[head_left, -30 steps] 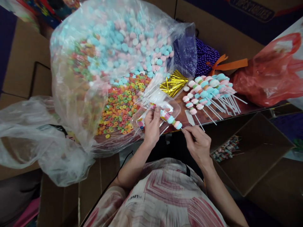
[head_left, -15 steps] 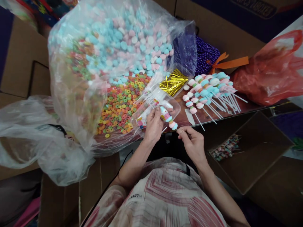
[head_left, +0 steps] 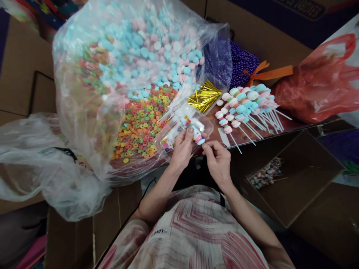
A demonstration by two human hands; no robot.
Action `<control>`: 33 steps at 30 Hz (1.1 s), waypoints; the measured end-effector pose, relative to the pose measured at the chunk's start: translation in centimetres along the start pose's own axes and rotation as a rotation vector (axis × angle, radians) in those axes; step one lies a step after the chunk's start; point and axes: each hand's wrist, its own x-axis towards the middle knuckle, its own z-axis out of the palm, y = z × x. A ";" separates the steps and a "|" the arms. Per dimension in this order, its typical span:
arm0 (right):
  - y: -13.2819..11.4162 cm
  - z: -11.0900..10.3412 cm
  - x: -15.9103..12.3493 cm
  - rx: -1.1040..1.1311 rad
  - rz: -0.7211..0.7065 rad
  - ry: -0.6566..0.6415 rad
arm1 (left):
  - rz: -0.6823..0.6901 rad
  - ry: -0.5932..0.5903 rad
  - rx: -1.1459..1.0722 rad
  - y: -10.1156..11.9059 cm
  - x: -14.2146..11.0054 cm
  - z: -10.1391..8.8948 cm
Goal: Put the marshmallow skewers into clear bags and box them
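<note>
My left hand (head_left: pixel 181 148) is closed on the mouth of a small clear printed wrapper bag (head_left: pixel 179 125) that lies over the table edge. A candy skewer (head_left: pixel 196 133) of pink, white and blue pieces sits partly inside that bag. My right hand (head_left: pixel 217 161) pinches the skewer's white stick just below the last candy piece. Both hands are close together at the near edge of the table.
A big clear bag (head_left: pixel 134 74) holds blue and pink candies and coloured rings. Gold twist ties (head_left: pixel 204 98) and several finished skewers (head_left: pixel 246 106) lie on the table. A red plastic bag (head_left: pixel 319 82) sits at right, an open cardboard box (head_left: pixel 294 175) below.
My right hand has moved left toward my left hand, pushing the candy skewer further into the small clear bag. The left hand has stayed on the bag.
</note>
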 end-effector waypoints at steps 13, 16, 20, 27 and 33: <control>0.3 -1.4 0.1 -0.196 -0.174 -0.043 | -0.107 -0.015 -0.019 1.6 0.6 -1.0; 0.4 -0.9 0.3 -0.250 -0.252 -0.014 | -0.105 -0.041 0.005 0.9 0.3 -0.8; 0.7 0.5 0.8 -0.267 -0.344 0.034 | -0.096 -0.048 -0.012 -0.1 -0.2 -0.4; 0.2 -0.7 -0.1 -0.208 -0.204 -0.138 | -0.093 -0.025 -0.057 1.5 0.3 -1.0; 0.0 -2.0 -1.1 0.001 0.064 -0.217 | -0.157 -0.051 -0.042 1.5 -0.1 -0.5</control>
